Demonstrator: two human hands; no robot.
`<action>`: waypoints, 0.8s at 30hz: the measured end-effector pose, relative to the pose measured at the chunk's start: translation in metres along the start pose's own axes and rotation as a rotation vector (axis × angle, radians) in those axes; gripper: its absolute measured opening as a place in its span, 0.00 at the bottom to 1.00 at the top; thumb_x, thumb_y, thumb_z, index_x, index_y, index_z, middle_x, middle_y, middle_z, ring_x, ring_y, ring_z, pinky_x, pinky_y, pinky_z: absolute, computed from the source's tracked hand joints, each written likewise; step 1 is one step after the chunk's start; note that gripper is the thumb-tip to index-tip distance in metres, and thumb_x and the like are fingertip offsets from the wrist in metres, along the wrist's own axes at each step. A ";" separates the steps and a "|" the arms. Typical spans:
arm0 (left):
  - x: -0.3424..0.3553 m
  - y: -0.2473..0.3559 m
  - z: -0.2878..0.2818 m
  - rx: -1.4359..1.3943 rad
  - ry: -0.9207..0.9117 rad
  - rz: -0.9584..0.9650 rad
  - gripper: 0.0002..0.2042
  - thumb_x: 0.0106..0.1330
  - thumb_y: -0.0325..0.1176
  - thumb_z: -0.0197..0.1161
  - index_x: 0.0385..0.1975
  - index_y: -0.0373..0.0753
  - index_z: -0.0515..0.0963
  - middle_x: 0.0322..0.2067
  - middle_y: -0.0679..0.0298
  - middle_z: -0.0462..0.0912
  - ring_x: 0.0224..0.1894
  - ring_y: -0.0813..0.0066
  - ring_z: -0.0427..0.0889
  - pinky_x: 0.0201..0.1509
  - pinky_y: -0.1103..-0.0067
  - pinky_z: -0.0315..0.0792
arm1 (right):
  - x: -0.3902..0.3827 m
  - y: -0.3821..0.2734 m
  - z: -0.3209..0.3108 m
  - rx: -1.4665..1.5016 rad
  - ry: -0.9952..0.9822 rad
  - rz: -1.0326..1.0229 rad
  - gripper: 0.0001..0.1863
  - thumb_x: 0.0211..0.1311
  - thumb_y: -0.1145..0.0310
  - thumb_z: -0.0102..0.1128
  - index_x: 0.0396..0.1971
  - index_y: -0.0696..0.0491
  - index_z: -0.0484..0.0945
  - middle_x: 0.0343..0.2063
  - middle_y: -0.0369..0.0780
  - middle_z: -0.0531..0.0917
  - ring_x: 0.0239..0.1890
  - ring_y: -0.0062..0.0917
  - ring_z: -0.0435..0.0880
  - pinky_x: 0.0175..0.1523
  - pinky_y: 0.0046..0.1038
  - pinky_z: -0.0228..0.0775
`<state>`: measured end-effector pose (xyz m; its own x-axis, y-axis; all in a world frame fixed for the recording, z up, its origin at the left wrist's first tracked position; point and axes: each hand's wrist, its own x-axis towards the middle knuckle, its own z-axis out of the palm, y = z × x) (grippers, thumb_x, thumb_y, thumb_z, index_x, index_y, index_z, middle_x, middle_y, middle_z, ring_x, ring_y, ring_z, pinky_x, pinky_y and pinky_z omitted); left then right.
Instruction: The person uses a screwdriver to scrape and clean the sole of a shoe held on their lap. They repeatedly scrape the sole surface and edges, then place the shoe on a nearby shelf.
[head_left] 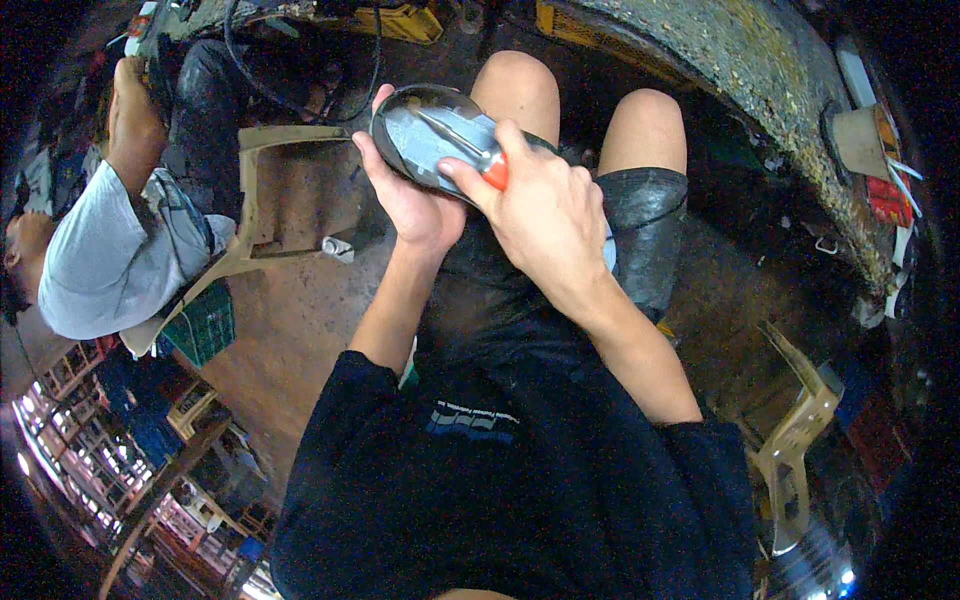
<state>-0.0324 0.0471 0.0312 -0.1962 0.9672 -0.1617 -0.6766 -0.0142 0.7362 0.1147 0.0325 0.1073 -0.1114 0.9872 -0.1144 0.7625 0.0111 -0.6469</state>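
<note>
Above my knees, my left hand (410, 205) supports a dark, oval piece like a shoe sole (402, 150) from beneath, its grey face turned up and its thumb and fingertips along the rim. My right hand (545, 210) is closed round a red-handled tool (496, 172) with a thin metal shaft, which lies over the grey face. The right thumb rests on that face near the handle. The far end of the piece is raised past my left fingers. Whether the shaft touches the surface, I cannot tell.
A co-worker (110, 240) in a pale shirt sits at left by a chair (245, 200) and a green crate (205, 320). A crusted bench edge (760, 90) runs along the upper right, holding a pot (858, 140). Another chair (800, 430) stands at right. A black hose (376, 45) loops above.
</note>
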 end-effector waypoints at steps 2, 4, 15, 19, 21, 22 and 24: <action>0.001 0.000 -0.004 -0.026 -0.004 -0.031 0.37 0.85 0.70 0.37 0.81 0.49 0.61 0.66 0.50 0.81 0.67 0.53 0.82 0.74 0.58 0.75 | 0.003 -0.003 0.001 0.017 -0.002 -0.034 0.36 0.73 0.31 0.64 0.49 0.54 0.82 0.32 0.55 0.91 0.35 0.58 0.93 0.40 0.57 0.85; 0.002 0.002 -0.008 -0.087 0.014 -0.082 0.37 0.86 0.70 0.36 0.81 0.50 0.61 0.66 0.49 0.81 0.67 0.52 0.82 0.74 0.58 0.75 | 0.004 -0.004 0.000 0.043 -0.030 -0.054 0.36 0.72 0.30 0.64 0.50 0.54 0.83 0.32 0.55 0.91 0.35 0.57 0.93 0.40 0.57 0.85; -0.004 0.001 -0.006 -0.028 -0.002 -0.057 0.37 0.81 0.75 0.36 0.79 0.60 0.66 0.70 0.47 0.79 0.68 0.43 0.80 0.76 0.45 0.72 | -0.006 0.003 0.002 0.015 -0.051 -0.077 0.34 0.72 0.31 0.64 0.47 0.53 0.84 0.28 0.56 0.90 0.32 0.55 0.92 0.37 0.53 0.85; -0.004 0.005 -0.006 -0.171 -0.112 -0.121 0.37 0.80 0.77 0.36 0.78 0.63 0.68 0.72 0.49 0.77 0.69 0.41 0.79 0.76 0.39 0.70 | -0.007 0.005 -0.004 0.032 -0.141 -0.139 0.33 0.73 0.32 0.64 0.46 0.53 0.84 0.27 0.55 0.89 0.31 0.55 0.92 0.36 0.54 0.84; -0.004 0.003 -0.005 -0.149 -0.080 -0.093 0.37 0.81 0.76 0.37 0.79 0.61 0.66 0.71 0.48 0.77 0.68 0.41 0.80 0.75 0.41 0.72 | -0.006 0.007 -0.009 0.060 -0.137 -0.107 0.34 0.73 0.32 0.64 0.50 0.53 0.83 0.29 0.55 0.90 0.32 0.56 0.92 0.37 0.55 0.85; -0.004 0.002 -0.005 -0.148 -0.080 -0.066 0.37 0.81 0.75 0.37 0.80 0.59 0.63 0.70 0.45 0.78 0.66 0.40 0.82 0.72 0.43 0.75 | -0.003 0.006 -0.009 0.063 -0.107 -0.086 0.34 0.72 0.32 0.64 0.51 0.52 0.83 0.29 0.55 0.90 0.33 0.56 0.92 0.37 0.55 0.85; -0.004 0.001 -0.004 -0.113 -0.047 -0.031 0.38 0.82 0.74 0.38 0.81 0.56 0.60 0.69 0.43 0.78 0.65 0.40 0.83 0.70 0.46 0.78 | 0.002 0.004 -0.007 0.046 -0.042 -0.078 0.34 0.73 0.33 0.64 0.52 0.52 0.84 0.29 0.53 0.91 0.33 0.55 0.93 0.36 0.54 0.86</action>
<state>-0.0349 0.0421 0.0302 -0.1424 0.9783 -0.1505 -0.7577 -0.0099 0.6525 0.1221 0.0352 0.1096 -0.1966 0.9760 -0.0938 0.7206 0.0790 -0.6888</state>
